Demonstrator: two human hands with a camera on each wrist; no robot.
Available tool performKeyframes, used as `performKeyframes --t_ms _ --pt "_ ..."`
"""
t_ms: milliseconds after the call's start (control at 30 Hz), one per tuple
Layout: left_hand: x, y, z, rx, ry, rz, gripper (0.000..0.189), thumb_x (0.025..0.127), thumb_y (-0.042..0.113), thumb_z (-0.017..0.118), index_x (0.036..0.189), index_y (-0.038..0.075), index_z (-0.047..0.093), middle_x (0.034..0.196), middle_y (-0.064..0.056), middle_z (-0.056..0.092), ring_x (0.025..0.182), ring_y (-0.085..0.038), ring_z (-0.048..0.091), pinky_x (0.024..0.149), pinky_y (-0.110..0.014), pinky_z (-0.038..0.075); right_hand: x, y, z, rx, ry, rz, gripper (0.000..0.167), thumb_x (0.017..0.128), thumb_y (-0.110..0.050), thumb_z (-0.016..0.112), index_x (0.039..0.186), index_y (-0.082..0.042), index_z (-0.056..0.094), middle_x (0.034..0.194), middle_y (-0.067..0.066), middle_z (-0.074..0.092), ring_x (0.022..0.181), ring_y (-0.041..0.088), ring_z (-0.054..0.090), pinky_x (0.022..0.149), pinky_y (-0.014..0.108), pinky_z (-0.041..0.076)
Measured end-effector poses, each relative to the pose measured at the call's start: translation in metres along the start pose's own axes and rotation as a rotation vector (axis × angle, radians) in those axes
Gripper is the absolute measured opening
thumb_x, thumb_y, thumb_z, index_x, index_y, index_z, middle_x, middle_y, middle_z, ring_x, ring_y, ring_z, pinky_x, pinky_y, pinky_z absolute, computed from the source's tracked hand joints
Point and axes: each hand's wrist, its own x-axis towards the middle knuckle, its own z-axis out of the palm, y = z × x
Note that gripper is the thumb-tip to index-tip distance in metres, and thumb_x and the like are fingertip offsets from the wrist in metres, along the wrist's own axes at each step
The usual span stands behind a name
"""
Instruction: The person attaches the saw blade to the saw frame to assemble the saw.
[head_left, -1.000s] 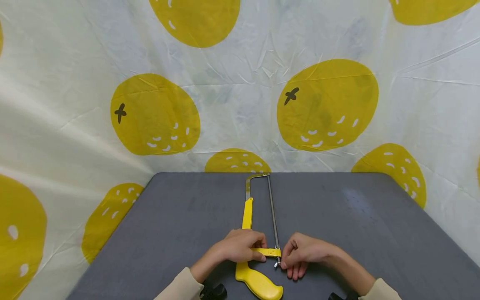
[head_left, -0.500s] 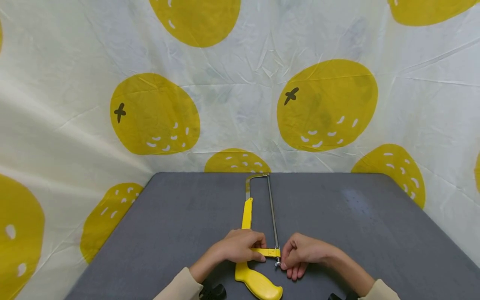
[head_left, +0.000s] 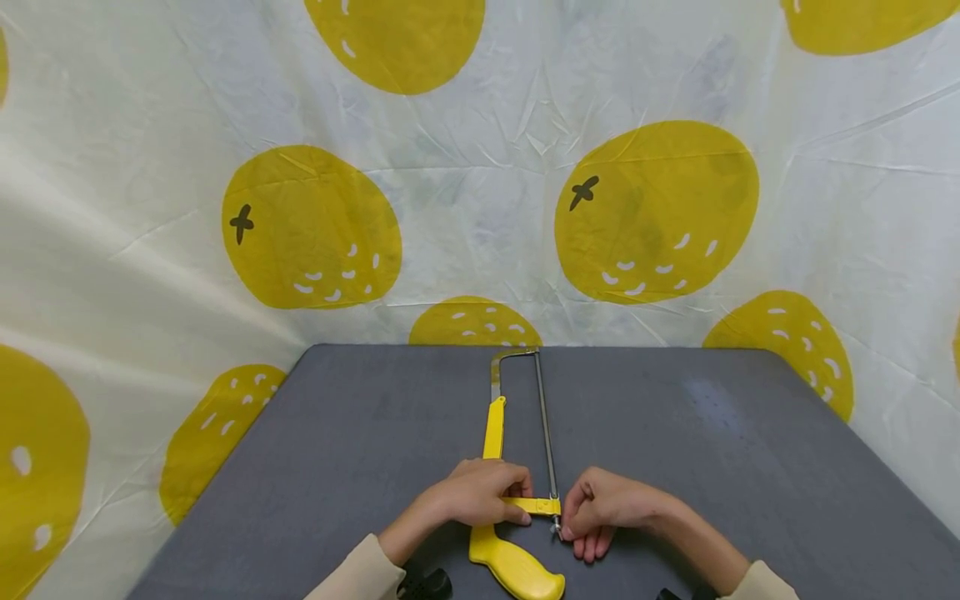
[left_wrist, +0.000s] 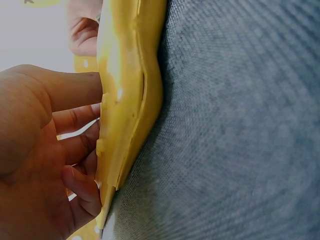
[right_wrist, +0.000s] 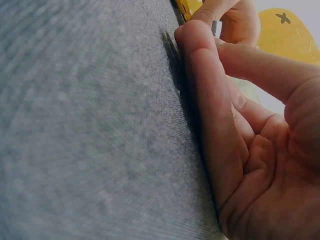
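A hacksaw point(head_left: 517, 567) with a yellow handle lies flat on the grey table, its blade point(head_left: 545, 425) on the right side of the frame. My left hand point(head_left: 487, 490) grips the yellow frame just above the handle, thumb and fingers at the short yellow crosspiece point(head_left: 542, 505). In the left wrist view the yellow handle point(left_wrist: 127, 90) stretches past the curled fingers. My right hand point(head_left: 600, 508) pinches at the small metal wing nut point(head_left: 556, 528) at the blade's near end. From the right wrist, a bit of silvery metal point(right_wrist: 216, 28) shows by the fingertips; the rest is hidden.
The grey table point(head_left: 375, 417) reaches back to a white curtain point(head_left: 480, 225) printed with yellow fruit. Near the hacksaw handle, a black wrist device point(head_left: 426, 585) sits at the left sleeve.
The wing nut has turned slightly at the right fingertips. Both hands and the hacksaw stay nearly in place.
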Motion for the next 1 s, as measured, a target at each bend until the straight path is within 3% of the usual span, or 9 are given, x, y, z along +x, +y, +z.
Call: performKeyframes --t_ms 133,467,633,1000 --pt "0.0002 0.0008 -0.0011 0.006 -0.001 -0.003 0.014 0.093 0.04 0.076 0.096 0.031 0.065 0.081 0.02 0.06 0.069 0.002 0.054 0.066 -0.021 0.042 -0.0008 -0.0005 -0.0008 -0.01 -0.011 -0.005 0.023 0.091 -0.006 0.067 0.098 0.016 0.072 0.07 -0.001 0.074 0.06 0.003 0.07 0.053 0.021 0.056" --pt "-0.0007 0.0007 0.0001 0.001 0.013 0.008 0.015 0.092 0.04 0.077 0.096 0.031 0.065 0.079 0.019 0.058 0.067 0.002 0.052 0.064 -0.021 0.041 -0.0019 -0.0053 0.0039 -0.034 0.013 0.029 0.041 0.098 -0.029 0.07 0.098 0.012 0.074 0.067 -0.004 0.073 0.054 0.0 0.068 0.049 0.017 0.052" --pt "0.0009 -0.0009 -0.0016 0.013 0.023 0.01 0.015 0.092 0.04 0.077 0.096 0.03 0.066 0.079 0.019 0.058 0.067 0.002 0.052 0.064 -0.021 0.041 -0.0009 -0.0087 0.0036 -0.052 0.027 0.012 0.037 0.097 -0.027 0.071 0.096 0.01 0.076 0.066 -0.004 0.072 0.053 0.001 0.067 0.048 0.017 0.052" --pt "0.0001 0.0008 -0.0015 0.002 0.01 0.006 0.015 0.093 0.041 0.076 0.096 0.032 0.065 0.081 0.02 0.059 0.069 0.002 0.053 0.065 -0.021 0.041 -0.0013 -0.0043 -0.002 -0.032 -0.041 -0.012 0.029 0.095 -0.014 0.067 0.098 0.015 0.073 0.069 -0.003 0.074 0.059 0.002 0.07 0.052 0.02 0.055"
